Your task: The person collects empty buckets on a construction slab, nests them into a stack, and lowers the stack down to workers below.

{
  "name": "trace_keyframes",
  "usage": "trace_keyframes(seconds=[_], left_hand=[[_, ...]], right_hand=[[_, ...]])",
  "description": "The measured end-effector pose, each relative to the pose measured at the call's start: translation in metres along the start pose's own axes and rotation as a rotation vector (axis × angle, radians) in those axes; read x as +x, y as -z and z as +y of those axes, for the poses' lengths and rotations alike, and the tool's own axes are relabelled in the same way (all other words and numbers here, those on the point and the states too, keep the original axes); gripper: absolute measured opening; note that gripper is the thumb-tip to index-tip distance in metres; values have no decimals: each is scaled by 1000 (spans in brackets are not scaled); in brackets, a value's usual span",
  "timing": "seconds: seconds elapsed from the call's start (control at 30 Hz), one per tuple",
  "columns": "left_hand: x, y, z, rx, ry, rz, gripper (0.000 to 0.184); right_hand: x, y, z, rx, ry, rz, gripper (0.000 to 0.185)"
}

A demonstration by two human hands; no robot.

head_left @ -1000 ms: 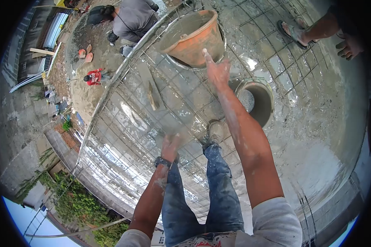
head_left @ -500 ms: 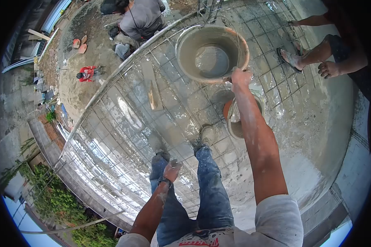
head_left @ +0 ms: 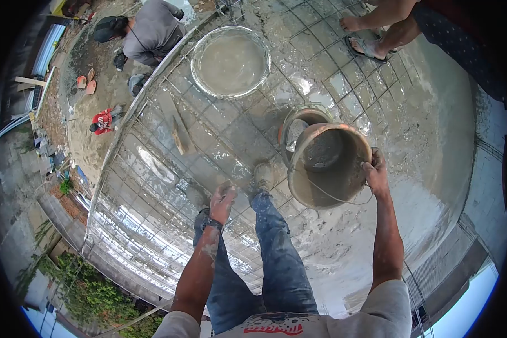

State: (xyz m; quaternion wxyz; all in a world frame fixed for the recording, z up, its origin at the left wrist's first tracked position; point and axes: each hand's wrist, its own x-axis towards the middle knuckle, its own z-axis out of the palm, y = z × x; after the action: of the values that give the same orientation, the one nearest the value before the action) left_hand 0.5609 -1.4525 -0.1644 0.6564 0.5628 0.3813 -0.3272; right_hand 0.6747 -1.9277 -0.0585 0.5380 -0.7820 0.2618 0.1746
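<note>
Wet slab [head_left: 414, 138], grey, overlaid with mesh [head_left: 357, 73]; a person [head_left: 155, 34] in grey beyond its edge.

Head view, entries as follows. Bucket [head_left: 343, 183]: beside the right leg, tilted, mouth toward the viewer, grey residue at the bottom; wire bail [head_left: 354, 203] slack across the lower rim. Right hand [head_left: 376, 169]: closed on the bucket's outer rim, thumb at the lip. Left hand [head_left: 223, 203]: fingers loosely parted, holding nothing, over the left leg. Second bucket [head_left: 312, 114]: partly behind the first. Tub [head_left: 195, 67]: round, grey mix inside, farther forward. Float [head_left: 180, 138]: flat on the mesh, wooden handle up.

Handling, as judged: stiff wall, not fragile; fairly light with so little inside; wet coating likely slippery. Best holds: the rim, thumb over the lip, or the bail for hanging weight; a second hand under the base steadies any tilt.
</note>
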Motion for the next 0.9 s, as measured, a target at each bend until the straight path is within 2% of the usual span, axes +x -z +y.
trace_keyframes(seconds=[0.1, 0.2, 0.3, 0.37, 0.43, 0.6, 0.67, 0.8, 0.9], left_hand=[[3, -36, -13, 80, 15, -117, 46], [-3, -82, -14, 128, -47, -219, 45], [-2, -105, -23, 160, -47, -262, 41], [-4, -118, -18, 116, 37, -236, 36], [0, -124, -14, 128, 21, -224, 39], [16, -123, -22, 81, 9, -231, 42], [20, -128, -6, 157, -5, -194, 45], [51, -141, 10, 452, 51, -158, 70], [97, -149, 2, 705, -64, -154, 98]], right_hand=[[24, 20, 46, 8, -40, -91, 33], [63, 9, 85, 19, -31, -114, 34], [109, -14, 125, 42, 53, 33, 46], [121, -18, 124, 92, -78, 200, 52], [115, -25, 112, 95, -163, 346, 55], [59, -60, 88, -292, -5, 176, 52], [46, -77, 107, -276, 54, 229, 51], [64, -103, 149, -262, 48, 464, 55], [102, -105, 150, -357, 118, 510, 63]])
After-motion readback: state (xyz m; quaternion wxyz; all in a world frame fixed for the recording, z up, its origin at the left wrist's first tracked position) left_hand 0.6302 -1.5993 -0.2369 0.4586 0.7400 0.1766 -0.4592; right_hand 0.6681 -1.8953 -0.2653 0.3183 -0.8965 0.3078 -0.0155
